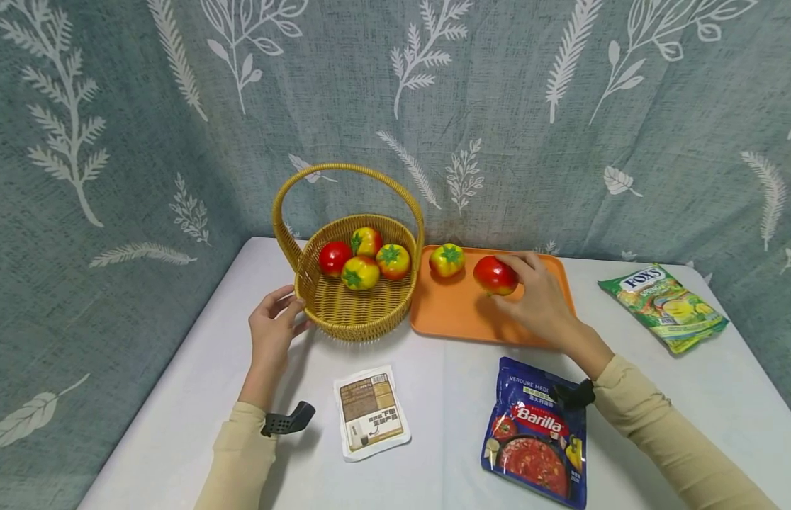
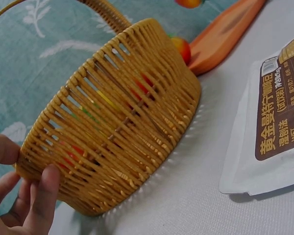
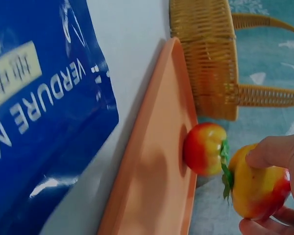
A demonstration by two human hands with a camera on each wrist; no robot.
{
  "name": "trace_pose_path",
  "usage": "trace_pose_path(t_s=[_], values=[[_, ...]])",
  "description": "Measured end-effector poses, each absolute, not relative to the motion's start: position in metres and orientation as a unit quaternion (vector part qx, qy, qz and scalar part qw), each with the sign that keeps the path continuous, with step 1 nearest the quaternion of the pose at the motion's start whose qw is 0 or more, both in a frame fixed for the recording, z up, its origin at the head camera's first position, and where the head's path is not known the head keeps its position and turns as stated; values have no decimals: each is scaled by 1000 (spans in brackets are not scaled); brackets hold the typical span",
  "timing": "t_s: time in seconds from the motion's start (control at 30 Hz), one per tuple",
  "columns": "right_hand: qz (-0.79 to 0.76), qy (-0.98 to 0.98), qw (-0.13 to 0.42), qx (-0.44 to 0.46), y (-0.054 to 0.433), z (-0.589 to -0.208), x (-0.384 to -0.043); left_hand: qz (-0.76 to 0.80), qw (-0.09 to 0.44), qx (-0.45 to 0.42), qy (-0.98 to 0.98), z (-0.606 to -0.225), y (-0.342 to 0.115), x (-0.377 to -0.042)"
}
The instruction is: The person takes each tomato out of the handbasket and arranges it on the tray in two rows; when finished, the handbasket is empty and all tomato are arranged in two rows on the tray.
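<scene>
We grip a red-yellow fruit (image 1: 495,275) in the right hand (image 1: 541,297), above the orange tray (image 1: 459,315) — the wicker basket (image 1: 357,331) lies to that hand's left, past the second fruit (image 1: 447,261) — and our left hand (image 1: 276,326) holds the basket's rim

Head view from above, wrist close-ups, basket (image 1: 354,304) in all

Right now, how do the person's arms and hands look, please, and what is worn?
The left hand and right hand wear no gloves. A plain cream fabric left sleeve and a matching right sleeve reach near the wrists. At the left cuff projects a black, curved, dotted attachment; at the right, a second black attachment, less clear.
</scene>
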State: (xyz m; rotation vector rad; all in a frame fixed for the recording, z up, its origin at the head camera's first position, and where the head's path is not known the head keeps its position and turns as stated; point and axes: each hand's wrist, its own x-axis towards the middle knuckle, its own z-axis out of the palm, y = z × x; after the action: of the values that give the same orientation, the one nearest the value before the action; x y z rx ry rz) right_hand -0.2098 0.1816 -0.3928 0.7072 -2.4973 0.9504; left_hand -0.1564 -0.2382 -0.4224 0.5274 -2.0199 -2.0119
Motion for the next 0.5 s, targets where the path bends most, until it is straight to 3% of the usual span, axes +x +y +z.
trace_pose_path(t_s=[0.5], values=[[334, -896, 184, 228, 188, -392, -224, -691, 122, 172, -692, -422, -239, -154]])
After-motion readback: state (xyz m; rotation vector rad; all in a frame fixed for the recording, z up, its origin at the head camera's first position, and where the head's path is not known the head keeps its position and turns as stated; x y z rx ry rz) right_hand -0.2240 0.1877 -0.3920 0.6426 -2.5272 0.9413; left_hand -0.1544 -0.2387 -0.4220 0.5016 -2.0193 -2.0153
